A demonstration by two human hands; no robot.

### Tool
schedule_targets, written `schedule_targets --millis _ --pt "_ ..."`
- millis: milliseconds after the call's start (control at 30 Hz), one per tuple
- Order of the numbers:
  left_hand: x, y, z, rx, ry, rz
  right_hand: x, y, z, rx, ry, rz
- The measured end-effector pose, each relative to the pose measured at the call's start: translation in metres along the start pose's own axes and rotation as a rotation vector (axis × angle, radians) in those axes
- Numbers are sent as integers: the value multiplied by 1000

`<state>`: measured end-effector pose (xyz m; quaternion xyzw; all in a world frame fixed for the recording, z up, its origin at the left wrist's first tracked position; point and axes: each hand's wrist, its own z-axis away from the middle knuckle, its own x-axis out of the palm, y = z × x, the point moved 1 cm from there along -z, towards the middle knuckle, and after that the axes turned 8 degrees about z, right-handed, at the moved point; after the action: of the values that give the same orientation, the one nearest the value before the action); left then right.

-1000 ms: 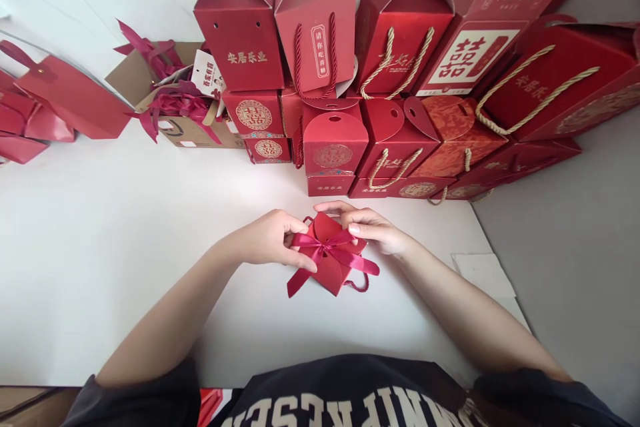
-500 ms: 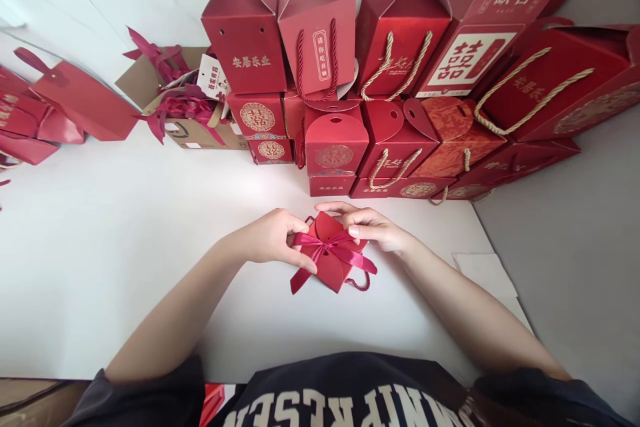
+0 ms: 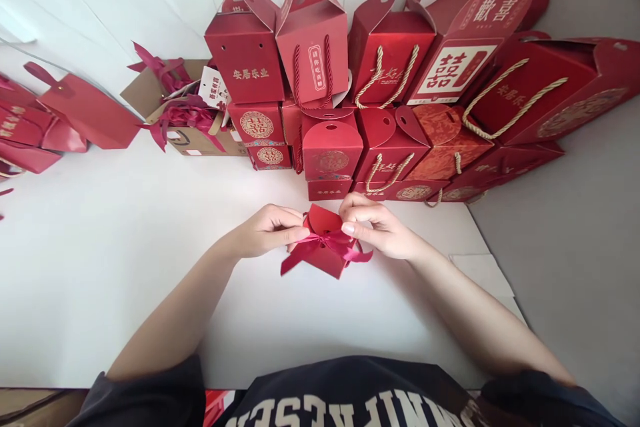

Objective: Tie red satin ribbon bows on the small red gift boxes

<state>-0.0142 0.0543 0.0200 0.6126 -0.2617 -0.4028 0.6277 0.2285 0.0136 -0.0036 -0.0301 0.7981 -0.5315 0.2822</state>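
Note:
In front of me on the white table is a small red gift box [image 3: 324, 262] with curved top flaps. A dark pink satin ribbon [image 3: 305, 250] is tied in a bow across its top, its tails hanging to either side. My left hand [image 3: 273, 230] pinches the bow's left loop between thumb and fingers. On the other side my right hand [image 3: 373, 223] pinches the right loop, its fingers curled. Part of the ribbon and the box's far sides are hidden by my fingers.
Stacked red gift boxes [image 3: 333, 147] with rope handles line the back against the wall. An open cardboard box [image 3: 210, 140] of ribbon stands left of them. More red bags [image 3: 95, 110] lie at far left. A grey wall [image 3: 575, 233] bounds the right side.
Both hands now pinch the bow's loops; the right-hand fingers were more outstretched before. The gift box has tilted, and its right cord handle shows less. The camera view has shifted slightly.

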Motion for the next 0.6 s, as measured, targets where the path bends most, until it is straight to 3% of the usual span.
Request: schedule_targets --millis 133,267,600 --pt "1 5 1 -29 12 -109 0 -8 0 14 -57 9" --pt "-2 3 1 -95 41 -101 6 0 2 72 -71 -81" --pt "-5 -14 -5 -121 21 206 14 15 6 92 -39 -344"
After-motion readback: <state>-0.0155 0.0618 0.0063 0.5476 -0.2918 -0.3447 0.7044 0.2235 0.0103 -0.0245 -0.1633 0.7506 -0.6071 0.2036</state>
